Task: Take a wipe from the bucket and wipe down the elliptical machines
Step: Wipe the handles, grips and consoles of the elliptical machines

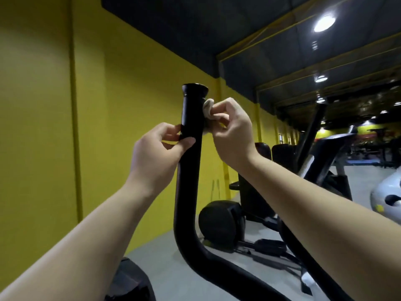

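A black elliptical handlebar rises upright in the middle of the view, with a flared cap at its top. My left hand grips the bar from the left, thumb and fingers curled round it just below the foam grip. My right hand pinches a crumpled white wipe and holds it against the right side of the grip, near the top. The bar bends down and to the right towards the bottom edge. No bucket is in view.
A yellow wall runs close along the left. More black elliptical machines stand behind on the grey floor. A second handlebar and a white machine housing are at the right.
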Demonstrator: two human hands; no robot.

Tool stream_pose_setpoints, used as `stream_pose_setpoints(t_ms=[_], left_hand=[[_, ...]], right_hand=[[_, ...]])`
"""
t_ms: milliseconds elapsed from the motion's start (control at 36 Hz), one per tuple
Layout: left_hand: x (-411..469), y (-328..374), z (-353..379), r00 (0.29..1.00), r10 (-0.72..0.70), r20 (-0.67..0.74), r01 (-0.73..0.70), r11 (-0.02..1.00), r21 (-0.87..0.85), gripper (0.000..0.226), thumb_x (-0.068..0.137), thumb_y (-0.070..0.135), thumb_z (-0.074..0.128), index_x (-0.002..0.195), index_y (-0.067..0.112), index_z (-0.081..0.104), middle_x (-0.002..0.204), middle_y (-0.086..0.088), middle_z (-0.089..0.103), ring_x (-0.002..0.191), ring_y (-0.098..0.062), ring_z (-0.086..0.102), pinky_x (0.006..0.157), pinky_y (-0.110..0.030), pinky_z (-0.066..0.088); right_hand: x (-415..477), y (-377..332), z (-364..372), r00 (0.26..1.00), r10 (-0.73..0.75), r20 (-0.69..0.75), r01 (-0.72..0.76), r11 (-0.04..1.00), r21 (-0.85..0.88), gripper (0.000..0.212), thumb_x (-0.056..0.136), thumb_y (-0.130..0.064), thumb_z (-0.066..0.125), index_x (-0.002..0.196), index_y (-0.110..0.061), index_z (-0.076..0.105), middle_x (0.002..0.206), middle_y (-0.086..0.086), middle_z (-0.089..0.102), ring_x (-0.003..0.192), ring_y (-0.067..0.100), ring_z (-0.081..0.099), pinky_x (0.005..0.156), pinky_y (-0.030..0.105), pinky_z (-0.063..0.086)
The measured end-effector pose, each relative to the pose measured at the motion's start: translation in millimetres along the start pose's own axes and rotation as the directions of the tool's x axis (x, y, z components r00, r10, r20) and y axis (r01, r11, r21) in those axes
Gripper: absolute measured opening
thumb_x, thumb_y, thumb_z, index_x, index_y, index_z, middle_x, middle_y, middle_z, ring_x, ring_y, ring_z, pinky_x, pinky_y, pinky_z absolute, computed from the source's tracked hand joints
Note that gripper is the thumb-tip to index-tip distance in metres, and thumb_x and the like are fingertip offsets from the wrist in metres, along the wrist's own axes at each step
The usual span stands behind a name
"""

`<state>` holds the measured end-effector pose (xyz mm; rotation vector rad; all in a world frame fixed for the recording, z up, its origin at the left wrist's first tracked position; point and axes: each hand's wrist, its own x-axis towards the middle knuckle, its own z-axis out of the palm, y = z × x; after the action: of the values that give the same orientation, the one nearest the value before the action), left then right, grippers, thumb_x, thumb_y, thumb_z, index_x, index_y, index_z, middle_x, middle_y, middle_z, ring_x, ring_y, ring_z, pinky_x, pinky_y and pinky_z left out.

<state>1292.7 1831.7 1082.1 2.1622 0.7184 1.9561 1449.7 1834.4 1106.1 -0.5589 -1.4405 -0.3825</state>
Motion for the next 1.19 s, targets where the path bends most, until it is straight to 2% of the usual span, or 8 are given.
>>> stream_pose_setpoints(t_ms=[111,278,472,611,833,917,1056,1194], left_hand=[[-12,0,2,0.999,0.014,-0.038,-0.012,0.998,0.056,0.012,0.084,0.024,0.071,0.084,0.033,0.064,0.08,0.021,0.068,0.07,0.012,0.062,0.064,-0.008,0.044],[-32,-7,5,1.0,-0.007,-0.026,0.008,0.999,0.039,0.015,0.085,0.018,0.07,0.092,0.03,0.066,0.089,0.016,0.069,0.075,0.014,0.062,0.066,-0.002,0.041],[-40,-9,3,1.0,-0.021,0.0,0.021,0.998,0.063,0.025,0.084,0.016,0.071,0.086,0.039,0.062,0.093,0.019,0.07,0.079,0.008,0.066,0.073,-0.009,0.049],[-41,-12,4,0.999,-0.031,-0.007,0.032,0.993,0.114,0.021,0.083,0.02,0.072,0.085,0.038,0.061,0.1,0.011,0.072,0.086,0.0,0.068,0.083,-0.024,0.054],[-41,-12,6,0.999,-0.045,-0.028,0.049,0.988,0.15,0.012,0.084,0.021,0.071,0.095,0.023,0.067,0.1,0.01,0.072,0.088,-0.003,0.068,0.079,-0.018,0.053],[-42,-10,4,0.999,-0.052,-0.015,0.054,0.99,0.128,0.016,0.083,0.02,0.072,0.088,0.033,0.064,0.096,0.012,0.072,0.086,-0.003,0.068,0.081,-0.02,0.053],[-41,-9,2,0.999,-0.042,0.004,0.041,0.993,0.11,0.025,0.083,0.019,0.073,0.082,0.041,0.06,0.09,0.015,0.071,0.085,-0.004,0.069,0.085,-0.031,0.054],[-38,-17,-3,0.997,-0.079,0.024,0.079,0.997,-0.003,0.014,0.079,0.019,0.074,0.08,0.031,0.067,0.089,0.008,0.074,0.086,-0.012,0.071,0.083,-0.046,0.056]], right_hand=[[-54,20,2,0.99,-0.009,0.143,-0.001,0.997,0.074,0.015,0.07,0.009,0.054,0.074,-0.004,0.049,0.078,0.014,0.053,0.071,0.037,0.057,0.057,0.053,0.048],[-102,25,-1,0.943,0.101,0.317,-0.15,0.98,0.134,0.012,0.071,0.012,0.053,0.07,0.001,0.051,0.077,0.013,0.053,0.067,0.03,0.06,0.057,0.048,0.05],[-70,21,10,0.957,0.214,0.195,-0.249,0.953,0.173,0.029,0.068,0.025,0.049,0.069,-0.003,0.054,0.078,0.015,0.061,0.074,0.027,0.059,0.066,0.037,0.052],[-116,27,4,0.914,0.245,0.323,-0.303,0.942,0.144,0.046,0.07,0.024,0.056,0.062,-0.022,0.053,0.076,0.0,0.058,0.078,0.017,0.061,0.07,0.027,0.055],[-148,27,-16,0.68,0.249,0.689,-0.221,0.966,-0.132,0.042,0.069,0.015,0.054,0.064,-0.026,0.061,0.071,-0.013,0.054,0.068,0.001,0.053,0.063,0.015,0.041],[-125,17,-27,0.574,0.244,0.782,-0.236,0.963,-0.127,0.042,0.069,0.016,0.055,0.064,-0.024,0.066,0.077,-0.008,0.062,0.074,0.008,0.061,0.069,0.028,0.053],[-99,10,-26,0.836,0.22,0.502,-0.251,0.968,-0.006,0.037,0.072,0.016,0.061,0.064,-0.019,0.068,0.084,0.001,0.068,0.08,0.013,0.064,0.076,0.037,0.053],[-105,6,-19,0.888,0.152,0.434,-0.165,0.986,-0.009,0.022,0.072,0.01,0.068,0.071,-0.011,0.071,0.083,0.003,0.066,0.077,0.016,0.063,0.069,0.041,0.053]])
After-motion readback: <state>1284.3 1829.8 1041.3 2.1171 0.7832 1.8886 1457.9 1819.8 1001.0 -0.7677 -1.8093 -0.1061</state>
